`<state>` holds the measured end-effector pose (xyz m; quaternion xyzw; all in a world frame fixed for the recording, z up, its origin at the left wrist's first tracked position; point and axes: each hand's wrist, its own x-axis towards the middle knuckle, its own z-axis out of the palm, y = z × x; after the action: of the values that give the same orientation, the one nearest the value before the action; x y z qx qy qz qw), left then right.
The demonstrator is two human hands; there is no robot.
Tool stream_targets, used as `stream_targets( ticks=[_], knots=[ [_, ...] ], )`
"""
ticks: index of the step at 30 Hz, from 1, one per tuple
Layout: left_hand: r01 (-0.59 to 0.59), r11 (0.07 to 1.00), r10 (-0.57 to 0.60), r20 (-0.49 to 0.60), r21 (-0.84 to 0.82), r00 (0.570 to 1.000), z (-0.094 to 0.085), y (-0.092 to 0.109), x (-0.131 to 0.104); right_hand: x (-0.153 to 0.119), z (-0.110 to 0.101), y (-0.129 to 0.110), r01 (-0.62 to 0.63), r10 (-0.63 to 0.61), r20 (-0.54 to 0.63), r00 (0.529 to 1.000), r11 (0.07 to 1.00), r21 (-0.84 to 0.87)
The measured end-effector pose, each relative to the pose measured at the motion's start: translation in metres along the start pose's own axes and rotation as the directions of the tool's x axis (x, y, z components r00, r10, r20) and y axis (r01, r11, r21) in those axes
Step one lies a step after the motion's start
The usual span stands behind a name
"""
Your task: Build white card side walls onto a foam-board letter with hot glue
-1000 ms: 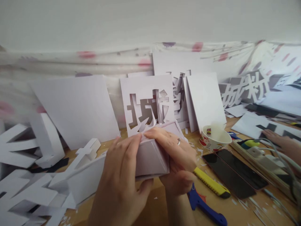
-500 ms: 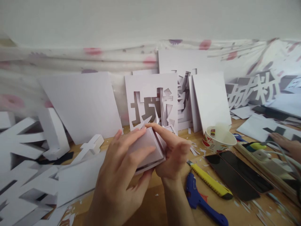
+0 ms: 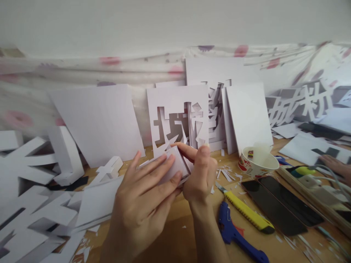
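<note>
Between my hands is a small white foam-board piece (image 3: 178, 160), tilted, with layered edges on its right side. My left hand (image 3: 145, 193) lies over its top face with the fingers close together, covering much of it; the thumb side is partly hidden. My right hand (image 3: 201, 173) is closed around the piece's right edge, index finger along the far side and thumb pointing up. Just behind the hands leans a white board (image 3: 175, 95) with a Chinese character cut out of it. Near my right forearm lie a blue glue gun (image 3: 229, 226) and a yellow utility knife (image 3: 246, 210).
White foam letters (image 3: 30, 212) crowd the left side. A blank white board (image 3: 104, 124) leans at the back. To the right are a paper bowl (image 3: 257, 162), two phones (image 3: 274, 208), a power strip (image 3: 309, 182) and another person's hand (image 3: 336, 164). Paper scraps litter the wood.
My left hand's fingers have come down flatter over the piece, covering more of it. My right thumb now points up. The view has shifted slightly.
</note>
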<state>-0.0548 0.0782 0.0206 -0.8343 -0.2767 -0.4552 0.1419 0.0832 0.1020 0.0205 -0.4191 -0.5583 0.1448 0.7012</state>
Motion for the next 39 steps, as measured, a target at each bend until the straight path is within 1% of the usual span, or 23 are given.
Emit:
stream_targets(
  ticks=[3,6,10,14,16,18,19,20,21,22,23,25,27,28,29,30,31,32,33,34,36,37,39],
  knots=[
    [0.017,1.0,-0.017,-0.015,-0.01,1.0,0.003,0.0,0.0,0.001,0.001,0.003,-0.048,0.048,-0.013,0.999,0.999,-0.007],
    [0.053,0.999,-0.054,-0.088,-0.004,0.995,0.005,0.002,0.001,0.002,0.001,0.006,-0.075,0.075,-0.001,0.997,0.997,0.0],
    [0.159,0.987,-0.16,-0.119,-0.018,0.98,0.003,0.005,0.001,0.001,0.001,0.007,-0.013,0.013,0.002,1.0,1.0,-0.015],
    [0.256,0.964,-0.264,-0.194,-0.066,0.945,-0.003,0.007,-0.002,0.001,0.002,0.008,0.068,-0.067,0.019,0.998,0.997,-0.034],
    [0.335,0.933,-0.357,-0.234,-0.131,0.904,-0.005,0.009,-0.002,0.001,0.003,0.009,0.074,-0.073,0.019,0.997,0.996,-0.043],
    [0.461,0.824,-0.543,-0.228,-0.33,0.808,-0.005,0.011,-0.001,0.001,0.003,0.011,0.07,-0.069,0.021,0.997,0.996,-0.049],
    [0.5,0.734,-0.626,-0.175,-0.459,0.76,-0.006,0.012,0.0,0.001,0.003,0.012,0.071,-0.07,0.025,0.997,0.996,-0.049],
    [0.518,0.631,-0.68,-0.09,-0.577,0.727,-0.006,0.012,0.001,0.001,0.003,0.012,0.072,-0.07,0.03,0.997,0.996,-0.048],
    [0.518,0.533,-0.695,0.004,-0.669,0.719,-0.007,0.012,0.002,0.001,0.003,0.013,0.074,-0.073,0.037,0.997,0.996,-0.045],
    [0.515,0.458,-0.679,0.089,-0.724,0.729,-0.008,0.011,0.002,0.001,0.003,0.013,0.08,-0.078,0.036,0.996,0.996,-0.039],
    [0.521,0.413,-0.656,0.153,-0.747,0.739,-0.01,0.009,0.003,0.001,0.003,0.014,0.082,-0.081,0.032,0.996,0.996,-0.031],
    [0.535,0.377,-0.64,0.205,-0.756,0.741,-0.016,0.004,0.003,0.001,0.003,0.014,0.088,-0.088,0.023,0.996,0.996,-0.018],
    [0.522,0.394,-0.614,0.205,-0.757,0.762,-0.025,-0.002,0.0,0.001,0.001,0.014,0.107,-0.106,0.024,0.994,0.994,-0.027],
    [0.507,0.434,-0.601,0.18,-0.745,0.779,-0.029,-0.005,-0.003,0.001,0.001,0.014,0.114,-0.113,0.028,0.993,0.993,-0.038],
    [0.495,0.505,-0.601,0.124,-0.707,0.789,-0.033,-0.007,-0.005,0.001,0.0,0.014,0.12,-0.119,0.028,0.993,0.992,-0.05],
    [0.497,0.608,-0.61,0.036,-0.619,0.792,-0.036,-0.009,-0.007,0.002,0.0,0.014,0.122,-0.12,0.027,0.992,0.991,-0.059],
    [0.502,0.727,-0.597,-0.07,-0.469,0.799,-0.038,-0.009,-0.009,0.002,-0.001,0.014,0.121,-0.119,0.025,0.993,0.991,-0.065],
    [0.493,0.824,-0.546,-0.164,-0.278,0.821,-0.039,-0.009,-0.01,0.002,-0.001,0.014,0.125,-0.124,0.026,0.992,0.99,-0.067],
    [0.459,0.884,-0.468,-0.206,-0.092,0.859,-0.04,-0.008,-0.01,0.002,-0.001,0.015,0.136,-0.134,0.029,0.99,0.988,-0.066],
    [0.4,0.915,-0.384,-0.19,0.053,0.904,-0.039,-0.007,-0.009,0.003,-0.001,0.015,0.153,-0.151,0.034,0.988,0.986,-0.067],
    [0.266,0.947,-0.254,-0.087,0.18,0.963,-0.038,-0.006,-0.007,0.003,-0.001,0.015,0.189,-0.185,0.057,0.981,0.979,-0.078],
    [0.248,0.947,-0.238,-0.073,0.203,0.968,-0.038,-0.007,-0.007,0.003,-0.001,0.015,0.203,-0.197,0.072,0.978,0.975,-0.089],
    [0.319,0.919,-0.293,-0.141,0.231,0.946,-0.042,-0.014,-0.015,0.003,-0.003,0.016,0.225,-0.214,0.105,0.971,0.968,-0.111]
  ],
)
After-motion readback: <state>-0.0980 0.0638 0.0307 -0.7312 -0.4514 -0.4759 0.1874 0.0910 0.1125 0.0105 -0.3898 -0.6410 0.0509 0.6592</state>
